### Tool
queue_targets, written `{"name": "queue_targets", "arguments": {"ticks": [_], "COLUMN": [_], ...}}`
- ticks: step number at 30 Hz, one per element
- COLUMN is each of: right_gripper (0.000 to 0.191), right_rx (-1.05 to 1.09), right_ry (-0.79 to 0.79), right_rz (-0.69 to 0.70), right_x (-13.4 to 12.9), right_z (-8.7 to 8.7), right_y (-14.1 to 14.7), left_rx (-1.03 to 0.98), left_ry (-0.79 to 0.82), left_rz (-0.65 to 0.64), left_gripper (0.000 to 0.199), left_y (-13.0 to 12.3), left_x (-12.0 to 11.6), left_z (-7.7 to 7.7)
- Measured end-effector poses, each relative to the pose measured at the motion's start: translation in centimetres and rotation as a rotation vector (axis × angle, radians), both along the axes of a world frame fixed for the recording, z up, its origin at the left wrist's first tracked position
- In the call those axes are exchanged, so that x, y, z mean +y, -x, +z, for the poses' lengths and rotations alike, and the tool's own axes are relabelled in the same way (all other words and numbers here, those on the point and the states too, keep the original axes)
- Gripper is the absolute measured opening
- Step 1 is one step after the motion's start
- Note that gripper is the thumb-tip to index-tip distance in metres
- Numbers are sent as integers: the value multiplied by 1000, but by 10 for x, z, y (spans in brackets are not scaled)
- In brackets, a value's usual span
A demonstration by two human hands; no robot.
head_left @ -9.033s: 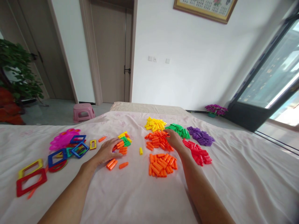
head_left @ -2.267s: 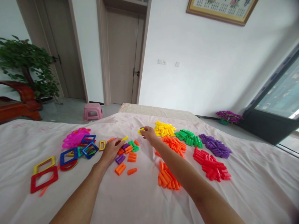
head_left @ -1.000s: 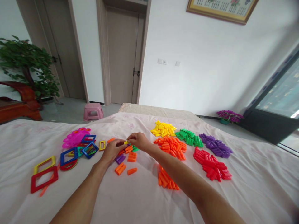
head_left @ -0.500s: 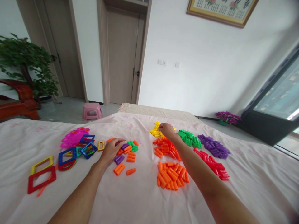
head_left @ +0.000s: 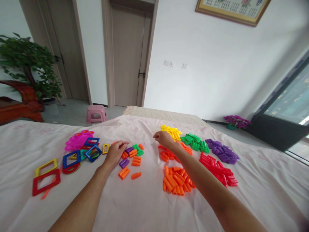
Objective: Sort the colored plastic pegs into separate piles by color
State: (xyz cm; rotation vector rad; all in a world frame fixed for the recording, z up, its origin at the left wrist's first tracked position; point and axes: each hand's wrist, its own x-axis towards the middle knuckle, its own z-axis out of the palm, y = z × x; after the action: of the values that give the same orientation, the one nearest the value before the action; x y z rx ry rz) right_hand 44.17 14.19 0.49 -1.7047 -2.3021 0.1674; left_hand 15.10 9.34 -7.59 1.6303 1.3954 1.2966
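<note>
Orange up front: a pile of orange tubes (head_left: 178, 180) lies nearest the camera on the pale cloth (head_left: 135, 206), with a loose orange piece (head_left: 136, 175) off to its left. Left hand (head_left: 117, 151) is down at the mixed cluster (head_left: 132, 152), fingers curled; right hand (head_left: 164, 138) hangs at the near side of the yellow pile (head_left: 172, 130), fingertips drawn together. Hands well apart, then (whether either grips a piece, I can't tell). Step in hand, I'd judge: a beat between grasps, cluster on one side, single-colour piles on the other; another grasp would call for a neat pinch among crowded pieces. Past the wrinkled cloth, a pink stool (head_left: 96, 113) stands on the floor, purple flowers (head_left: 236, 121) opposite, and a brown door (head_left: 127, 54) sits closed in the white wall (head_left: 178, 38).
</note>
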Motion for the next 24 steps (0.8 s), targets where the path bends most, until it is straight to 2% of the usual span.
{"name": "queue_targets", "arguments": {"ticks": [2,4,6,9,14,17,20,24], "right_gripper": [23,24,25,24,27,20,14,18], "right_rx": [38,10,-74,-176,-180,-106,55,410], "right_ry": [49,79,74,35,77,92,54,-21], "right_rz": [167,268,327,357,322,316,290,210], "right_x": [-14,-30,-44,-57,-65,-67,-68,-66], "right_z": [-6,-12,-17,-19,-12,-10,-9,-8], "right_y": [26,49,65,75,70,64,53,21], "left_rx": [-11,-2,18,47,61,54,46,80], "left_ry": [3,5,-1,-19,-10,2,14,35], "left_rz": [-5,-4,-1,1,-10,-1,-12,-7], "left_gripper": [36,35,35,34,35,36,38,38], "left_y": [0,0,1,1,1,1,1,2], "left_x": [0,-1,-1,-2,-4,-4,-2,-2], "left_z": [0,0,1,3,4,3,2,1]}}
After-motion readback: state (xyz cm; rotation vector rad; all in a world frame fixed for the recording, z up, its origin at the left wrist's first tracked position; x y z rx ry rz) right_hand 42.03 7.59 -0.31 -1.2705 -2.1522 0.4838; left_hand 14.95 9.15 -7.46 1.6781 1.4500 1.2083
